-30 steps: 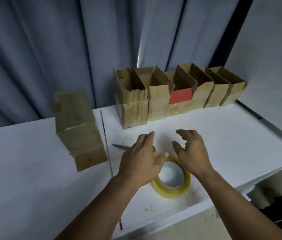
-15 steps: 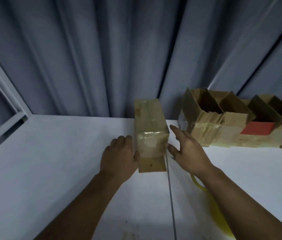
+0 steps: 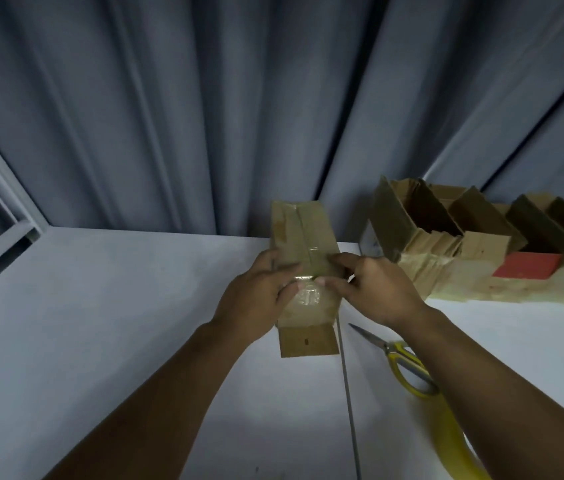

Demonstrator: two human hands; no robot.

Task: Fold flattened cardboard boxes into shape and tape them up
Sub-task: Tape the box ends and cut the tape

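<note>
A flattened brown cardboard box point(image 3: 303, 237) with old tape on it lies on the white table point(image 3: 100, 306), its long side running away from me. My left hand point(image 3: 260, 299) grips its left edge, thumb on top over the shiny tape patch. My right hand point(image 3: 374, 289) grips the right edge, thumb and fingers lying over the top face. A small flap of the box sticks out toward me below the hands. A yellow tape roll point(image 3: 450, 434) shows partly under my right forearm.
Yellow-handled scissors point(image 3: 398, 355) lie right of the box, blades pointing at it. A row of several folded open boxes point(image 3: 481, 251), one with a red label, stands at the back right against grey curtains point(image 3: 239, 116). A seam point(image 3: 348, 393) runs across the table.
The view has swung left from the tape roll to the flat box. Both hands left the roll, reached the box's sides, and now grip it over its top.
</note>
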